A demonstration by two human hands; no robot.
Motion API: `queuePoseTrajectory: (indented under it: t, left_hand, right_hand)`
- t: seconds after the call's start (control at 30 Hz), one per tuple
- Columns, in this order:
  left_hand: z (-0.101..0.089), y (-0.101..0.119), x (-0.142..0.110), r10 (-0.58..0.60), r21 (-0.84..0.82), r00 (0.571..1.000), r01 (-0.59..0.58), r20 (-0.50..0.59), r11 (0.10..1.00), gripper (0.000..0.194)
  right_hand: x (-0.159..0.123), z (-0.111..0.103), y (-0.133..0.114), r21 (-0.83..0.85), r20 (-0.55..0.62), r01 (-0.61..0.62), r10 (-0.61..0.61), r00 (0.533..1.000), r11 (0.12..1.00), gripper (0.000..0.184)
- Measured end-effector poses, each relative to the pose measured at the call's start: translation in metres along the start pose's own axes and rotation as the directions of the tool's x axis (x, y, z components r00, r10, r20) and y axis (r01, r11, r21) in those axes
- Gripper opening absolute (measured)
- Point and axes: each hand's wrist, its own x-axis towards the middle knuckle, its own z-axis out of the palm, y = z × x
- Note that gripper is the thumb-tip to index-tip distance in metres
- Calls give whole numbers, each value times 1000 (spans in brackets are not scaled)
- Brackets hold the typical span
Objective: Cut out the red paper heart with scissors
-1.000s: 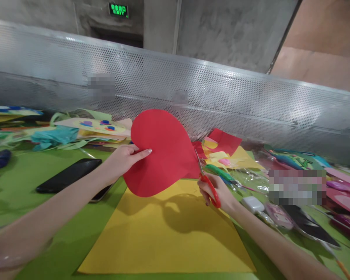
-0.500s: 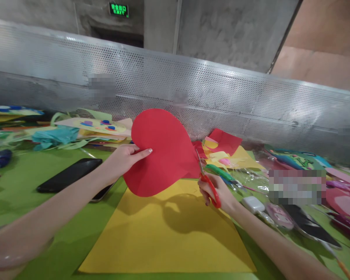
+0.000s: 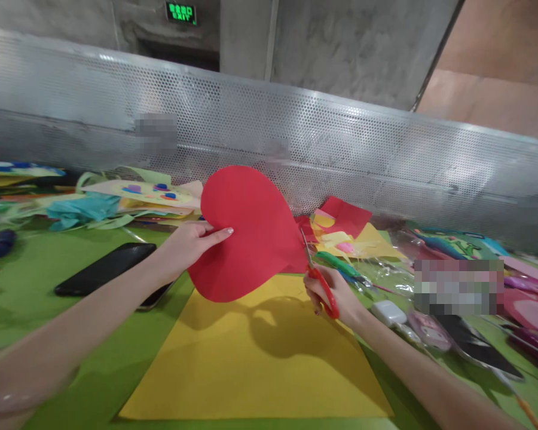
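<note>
A large red paper heart [image 3: 251, 233] is raised above the table, its point toward the right. My left hand [image 3: 199, 245] pinches its left edge, thumb on the near face and the other fingers behind it. My right hand [image 3: 334, 292] is closed round the red handles of a pair of scissors [image 3: 325, 289]. The scissor blades point up beside the heart's right tip; whether they touch the paper I cannot tell. Under both hands a yellow paper sheet [image 3: 251, 370] lies flat, with their shadows on it.
Two dark phones, one a black phone [image 3: 105, 269], lie left; another phone [image 3: 475, 343] lies right by a white earbud case [image 3: 389, 312]. Green-handled scissors [image 3: 341, 266] and red paper scraps [image 3: 343, 215] sit behind my right hand. A perforated metal panel [image 3: 341, 143] stands behind the green table [image 3: 98, 358].
Almost nothing differs. The heart, the scissors and both hands keep their places, with only a very slight shift of the whole view.
</note>
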Motion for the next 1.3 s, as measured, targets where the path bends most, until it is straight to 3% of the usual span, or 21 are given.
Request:
queuePoseTrajectory:
  t: [1.3]
  left_hand:
    - [-1, -4, 4, -21, 26, 1000, 21, -11, 999, 31]
  right_hand:
    - [0, 2, 4, -16, -25, -19, 19, 1000, 1000, 29]
